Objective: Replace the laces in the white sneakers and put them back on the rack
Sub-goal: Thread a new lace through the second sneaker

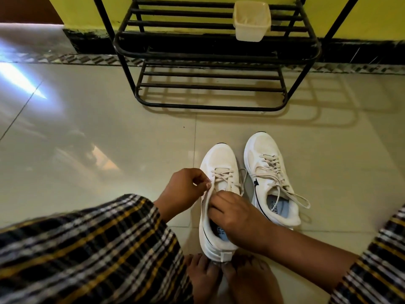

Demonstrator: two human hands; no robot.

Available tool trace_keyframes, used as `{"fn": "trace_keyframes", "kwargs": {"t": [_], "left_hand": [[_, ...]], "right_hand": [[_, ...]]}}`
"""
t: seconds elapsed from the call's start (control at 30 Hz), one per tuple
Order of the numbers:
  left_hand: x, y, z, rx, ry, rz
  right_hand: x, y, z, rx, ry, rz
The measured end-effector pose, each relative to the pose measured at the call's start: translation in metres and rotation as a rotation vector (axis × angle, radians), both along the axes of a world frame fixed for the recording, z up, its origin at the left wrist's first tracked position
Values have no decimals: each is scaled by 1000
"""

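Pinching at the eyelet edge, the left hand (pixel 184 189) holds a soft cream lace (pixel 221 177) of the near white mesh sneaker (pixel 217 194); just right of it, the right hand (pixel 236 218) grips the tongue area. Limp, light lace: best taken by its tip. Further right, the second white sneaker (pixel 269 176) lies laced, loose ends trailing.

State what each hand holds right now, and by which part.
Left hand pinches the left white mesh sneaker at its upper eyelet edge. Right hand grips the same sneaker's cream lace near the tongue; the exact hold is hidden.
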State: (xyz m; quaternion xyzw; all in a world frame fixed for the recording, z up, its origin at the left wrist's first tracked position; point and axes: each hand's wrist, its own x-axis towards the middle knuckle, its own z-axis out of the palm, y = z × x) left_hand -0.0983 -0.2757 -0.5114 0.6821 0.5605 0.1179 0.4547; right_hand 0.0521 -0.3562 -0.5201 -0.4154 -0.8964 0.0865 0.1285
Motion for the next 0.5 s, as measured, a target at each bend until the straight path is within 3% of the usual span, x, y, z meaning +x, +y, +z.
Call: {"fn": "trace_keyframes", "kwargs": {"t": [0.23,0.4,0.47,0.5], "left_hand": [[3,-6,-1,17,-81,62],[1,-2,10,197,-95,136],[0,9,21,193,-211,284],[0,18,28,157,-355,407]], "right_hand": [[-2,0,-2,-68,76,-14],[-2,0,-4,-114,107,-12],[-1,1,-5,-135,96,-3],[-1,2,-5,-146,93,-2]]}}
